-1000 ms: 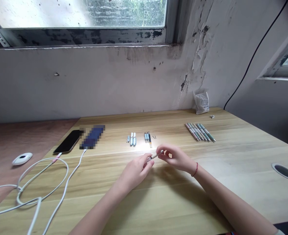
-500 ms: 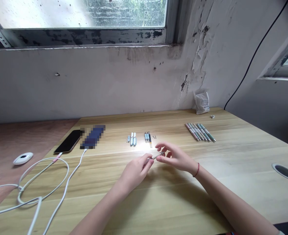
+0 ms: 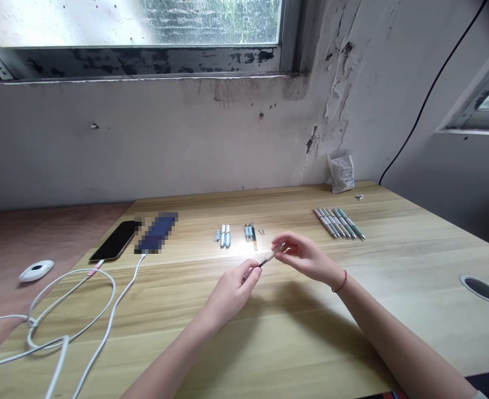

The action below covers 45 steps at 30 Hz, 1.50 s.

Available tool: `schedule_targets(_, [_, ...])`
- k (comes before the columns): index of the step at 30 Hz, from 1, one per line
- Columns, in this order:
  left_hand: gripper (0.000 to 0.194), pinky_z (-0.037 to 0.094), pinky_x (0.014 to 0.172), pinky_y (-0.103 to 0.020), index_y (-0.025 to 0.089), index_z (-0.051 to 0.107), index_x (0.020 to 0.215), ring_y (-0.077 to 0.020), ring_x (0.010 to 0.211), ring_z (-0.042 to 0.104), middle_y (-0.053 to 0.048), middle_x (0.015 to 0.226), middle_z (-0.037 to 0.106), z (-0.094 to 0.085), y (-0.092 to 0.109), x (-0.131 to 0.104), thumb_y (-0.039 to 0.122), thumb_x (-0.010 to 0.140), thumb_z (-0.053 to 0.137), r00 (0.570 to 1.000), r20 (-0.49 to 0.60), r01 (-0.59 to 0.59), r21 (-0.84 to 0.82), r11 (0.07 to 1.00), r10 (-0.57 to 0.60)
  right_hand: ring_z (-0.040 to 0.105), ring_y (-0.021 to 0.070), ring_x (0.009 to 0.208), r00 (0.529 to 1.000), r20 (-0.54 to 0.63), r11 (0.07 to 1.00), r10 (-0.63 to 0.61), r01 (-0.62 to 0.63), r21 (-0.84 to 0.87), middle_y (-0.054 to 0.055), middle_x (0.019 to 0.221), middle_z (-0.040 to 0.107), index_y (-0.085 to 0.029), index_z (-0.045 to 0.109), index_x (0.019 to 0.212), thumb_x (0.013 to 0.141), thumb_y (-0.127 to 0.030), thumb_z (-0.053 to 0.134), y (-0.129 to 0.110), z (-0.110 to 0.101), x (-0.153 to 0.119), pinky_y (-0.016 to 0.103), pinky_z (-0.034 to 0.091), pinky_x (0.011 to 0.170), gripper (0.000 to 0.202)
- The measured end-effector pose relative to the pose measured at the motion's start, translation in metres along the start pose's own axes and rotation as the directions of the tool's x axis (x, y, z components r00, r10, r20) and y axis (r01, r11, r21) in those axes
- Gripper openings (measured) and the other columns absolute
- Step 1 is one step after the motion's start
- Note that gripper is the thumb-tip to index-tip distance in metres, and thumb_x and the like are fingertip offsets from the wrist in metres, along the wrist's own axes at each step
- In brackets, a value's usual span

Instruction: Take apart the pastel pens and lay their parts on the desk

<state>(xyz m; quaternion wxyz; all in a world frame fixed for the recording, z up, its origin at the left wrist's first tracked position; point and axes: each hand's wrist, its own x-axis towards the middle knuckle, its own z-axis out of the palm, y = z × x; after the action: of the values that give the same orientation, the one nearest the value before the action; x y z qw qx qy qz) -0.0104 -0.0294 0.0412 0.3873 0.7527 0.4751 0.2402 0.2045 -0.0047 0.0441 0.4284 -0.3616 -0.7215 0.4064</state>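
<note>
My left hand (image 3: 232,288) pinches the lower left end of a slim pen (image 3: 264,260) with a dark part and a pale barrel. At its upper right end, my right hand (image 3: 304,256) grips the pale part between thumb and fingers. Behind my hands lie two white and blue pen barrels (image 3: 225,236), short blue grip parts (image 3: 249,232), thin dark refills (image 3: 254,237) and tiny silvery pieces (image 3: 261,232). Small blue clips (image 3: 216,236) sit left of the barrels. Several assembled pens (image 3: 339,224) form a row farther right.
On the left lie a black phone (image 3: 115,241), a blurred blue device (image 3: 157,233), white cables (image 3: 113,310) and a white oval object (image 3: 36,271). A plastic packet (image 3: 341,173) stands by the wall. A round desk grommet (image 3: 481,290) is at the right.
My right hand has moved up and to the right with the pale part, and more of the dark part shows between my hands. My left hand has hardly moved.
</note>
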Motion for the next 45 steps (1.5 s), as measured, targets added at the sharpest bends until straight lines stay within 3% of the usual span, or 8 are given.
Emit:
schedule_targets(8, [0.032,0.027,0.05,-0.02,0.019,0.052,0.089,-0.0087,0.053,0.033,0.004,0.063,0.038,0.005,-0.009,0.003,0.047,0.089,0.036,0.997,0.041,0.075,-0.313,0.947,-0.066,0.059,0.0144,0.075,0.967,-0.247,0.978,0.07,-0.017,0.21,0.005,0.091,0.062,-0.022,0.049,0.106,0.081,-0.034,0.062,-0.004,-0.015,0.001,0.029,0.052,0.065,0.03])
schedule_targets(14, [0.033,0.024,0.044,-0.018,0.021,0.047,0.1,-0.0055,0.046,0.024,0.007,0.063,0.03,0.011,-0.011,0.009,0.05,0.085,0.045,0.99,0.055,0.139,-0.545,0.826,-0.13,0.062,0.0156,0.081,0.96,-0.251,0.956,0.129,-0.053,0.287,0.006,0.097,0.064,-0.021,0.051,0.1,0.078,-0.034,0.065,-0.002,-0.006,0.001,0.031,0.052,0.069,0.028])
schedule_targets(18, [0.049,0.026,0.045,-0.019,0.02,0.046,0.12,-0.0057,0.047,0.028,0.005,0.067,0.04,0.012,-0.009,0.009,0.053,0.083,0.049,0.991,-0.062,0.071,-0.481,0.874,-0.115,0.063,0.0185,0.089,0.984,-0.108,0.938,0.144,-0.101,0.331,0.007,0.097,0.065,-0.02,0.054,0.091,0.074,-0.035,0.07,-0.004,0.018,-0.001,0.034,0.052,0.077,0.027])
schedule_targets(27, [0.036,0.03,0.053,-0.022,0.017,0.059,0.092,-0.0107,0.058,0.04,0.001,0.067,0.048,-0.001,0.0,0.001,0.048,0.088,0.042,0.989,-0.147,-0.016,-0.127,0.992,-0.003,0.047,0.01,0.054,0.971,0.112,0.977,0.212,-0.207,-0.058,0.001,0.062,0.055,-0.016,0.055,0.071,0.092,-0.045,0.037,0.0,0.029,-0.005,0.023,0.04,0.052,0.041])
schedule_targets(34, [0.042,0.027,0.05,-0.022,0.016,0.052,0.074,-0.0099,0.052,0.035,0.003,0.062,0.042,-0.001,-0.008,0.004,0.054,0.086,0.039,0.986,-0.127,0.083,-0.181,0.98,-0.107,0.055,0.0152,0.069,0.992,-0.001,0.936,-0.126,0.119,-0.331,0.005,0.08,0.063,-0.02,0.061,0.092,0.09,-0.035,0.045,0.007,0.031,-0.006,0.028,0.043,0.063,0.021])
schedule_targets(37, [0.042,0.026,0.048,-0.021,0.017,0.05,0.073,-0.0095,0.05,0.032,0.003,0.06,0.04,-0.002,-0.01,0.004,0.056,0.086,0.039,0.986,-0.113,0.095,-0.2,0.975,-0.12,0.058,0.0156,0.073,0.999,-0.005,0.971,-0.051,0.048,-0.233,0.006,0.091,0.064,-0.021,0.058,0.104,0.086,-0.041,0.053,0.006,0.031,-0.006,0.027,0.046,0.06,0.027])
schedule_targets(42, [0.04,0.026,0.049,-0.021,0.017,0.051,0.074,-0.0099,0.051,0.033,0.003,0.06,0.04,0.001,-0.011,0.004,0.055,0.085,0.041,0.985,-0.127,0.094,-0.197,0.976,-0.12,0.055,0.0137,0.058,0.997,-0.026,0.965,0.076,-0.08,-0.249,0.003,0.062,0.06,-0.018,0.06,0.069,0.092,-0.045,0.037,0.003,0.03,-0.004,0.027,0.044,0.058,0.043])
schedule_targets(45, [0.04,0.026,0.049,-0.021,0.017,0.051,0.073,-0.0101,0.052,0.034,0.003,0.061,0.041,0.003,-0.013,0.004,0.053,0.085,0.041,0.98,-0.147,0.101,-0.202,0.974,-0.132,0.058,0.0158,0.072,0.997,-0.059,0.978,0.048,-0.059,-0.199,0.005,0.082,0.063,-0.019,0.06,0.092,0.087,-0.044,0.05,0.003,0.03,-0.004,0.026,0.046,0.06,0.028])
